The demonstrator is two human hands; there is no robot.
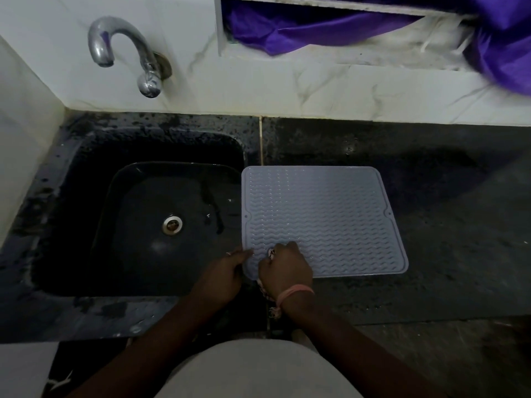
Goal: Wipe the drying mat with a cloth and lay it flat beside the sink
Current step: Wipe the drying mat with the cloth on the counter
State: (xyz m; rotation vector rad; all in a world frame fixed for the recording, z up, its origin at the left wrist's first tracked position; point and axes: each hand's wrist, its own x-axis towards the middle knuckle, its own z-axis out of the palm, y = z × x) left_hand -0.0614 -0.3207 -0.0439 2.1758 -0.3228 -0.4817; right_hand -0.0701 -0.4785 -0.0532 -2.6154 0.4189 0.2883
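A pale grey drying mat with wavy ridges lies flat on the dark counter, its left edge along the black sink. My right hand is closed over a patterned cloth on the mat's near left corner; only scraps of the cloth show, at the fingers and under the wrist. My left hand rests at the mat's near left edge, fingertips touching it, over the sink's rim.
A chrome tap juts from the white tiled wall above the sink. A purple fabric hangs in a recess at the back right. The dark counter stretches right of the mat. A white wall closes the left side.
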